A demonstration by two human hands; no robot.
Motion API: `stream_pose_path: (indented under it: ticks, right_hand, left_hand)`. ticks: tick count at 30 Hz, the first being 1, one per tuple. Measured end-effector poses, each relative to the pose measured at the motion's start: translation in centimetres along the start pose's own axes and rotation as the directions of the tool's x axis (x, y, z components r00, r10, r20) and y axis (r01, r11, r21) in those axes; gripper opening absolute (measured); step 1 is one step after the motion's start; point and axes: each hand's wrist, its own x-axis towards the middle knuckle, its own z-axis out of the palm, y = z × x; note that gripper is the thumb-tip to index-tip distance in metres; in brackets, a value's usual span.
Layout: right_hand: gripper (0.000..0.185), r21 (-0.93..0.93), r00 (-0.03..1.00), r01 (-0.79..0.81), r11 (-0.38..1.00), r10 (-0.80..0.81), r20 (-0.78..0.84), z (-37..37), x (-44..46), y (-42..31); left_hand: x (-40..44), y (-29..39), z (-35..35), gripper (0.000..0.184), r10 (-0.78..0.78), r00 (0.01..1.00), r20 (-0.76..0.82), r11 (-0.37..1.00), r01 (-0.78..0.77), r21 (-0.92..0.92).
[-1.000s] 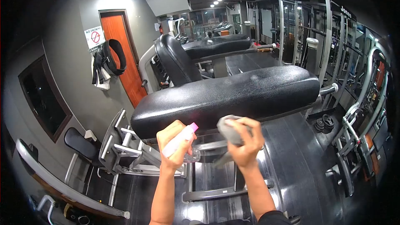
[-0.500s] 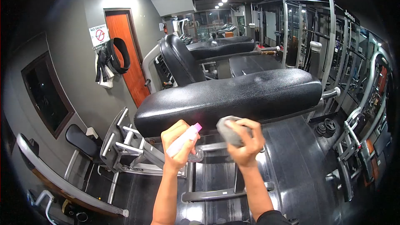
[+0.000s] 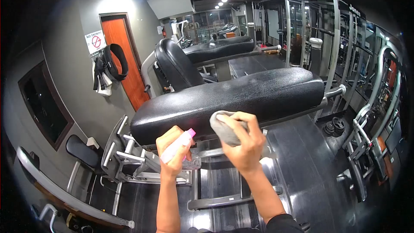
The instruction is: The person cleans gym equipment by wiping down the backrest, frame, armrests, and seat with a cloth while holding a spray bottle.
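Spray bottle (image 3: 183, 141) | likely light, smooth; hold below nozzle (image 3: 191, 132) | left grip (image 3: 172, 164) clamped around it | Grey cloth (image 3: 223, 130) | likely soft, pliant; hold bunched | right grip (image 3: 246, 146) clamped on it

I observe remotely an orange door (image 3: 130, 75). Left of the door: a no-smoking sign (image 3: 95, 42); overlapping it, a hanging black belt (image 3: 124, 59); farther left and lower, a dark-framed window (image 3: 45, 103). Well to its right: a rack (image 3: 335, 34) marked "Jones" and, lower, weight plates (image 3: 338, 125).
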Motion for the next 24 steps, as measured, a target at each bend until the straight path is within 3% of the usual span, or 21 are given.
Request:
stream_pose_path:
  ticks: [3,6,8,11,15,19,22,24]
  right_hand:
    - [0.049,-0.121,0.995,-0.026,0.992,0.014,-0.103,-2.9,0.9,1.7]
    - [0.038,-0.212,0.943,-0.134,0.968,0.06,-0.326,-5.1,2.3,3.9]
    - [0.038,-0.159,0.921,-0.193,0.968,0.123,-0.369,-5.6,3.2,4.1]
    - [0.043,-0.195,0.966,-0.089,0.977,0.037,-0.257,-4.2,3.0,2.9]
    - [0.056,-0.061,0.999,0.014,0.998,-0.016,-0.03,-2.1,-0.3,1.3]
    - [0.055,-0.144,0.991,-0.005,0.99,-0.014,-0.134,-4.2,0.1,3.7]
    - [0.047,-0.24,0.937,-0.136,0.961,0.046,-0.347,-6.3,1.9,5.4]
    - [0.046,-0.231,0.923,-0.16,0.96,0.063,-0.379,-6.2,2.5,5.3]
  left_hand:
    - [-0.2,0.4,-0.1,0.027,-0.046,0.999,-0.017,0.999,0.045,-0.027]
    - [-0.4,0.1,-0.2,0.027,-0.101,0.995,-0.002,0.989,0.1,-0.112]
    - [-0.4,0.3,0.1,0.026,-0.115,0.993,-0.017,0.987,0.113,-0.119]
    - [-0.4,0.8,1.3,0.025,-0.131,0.989,-0.07,0.984,0.121,-0.13]
    - [0.4,1.6,3.3,0.036,-0.123,0.992,-0.001,0.986,0.122,-0.111]
    - [1.2,1.9,5.5,0.017,-0.107,0.993,0.052,0.974,0.115,-0.194]
    - [2.1,2.3,6.9,0.015,-0.095,0.99,0.106,0.973,0.115,-0.199]
    - [2.6,2.3,7.8,0.014,-0.099,0.988,0.115,0.975,0.12,-0.188]
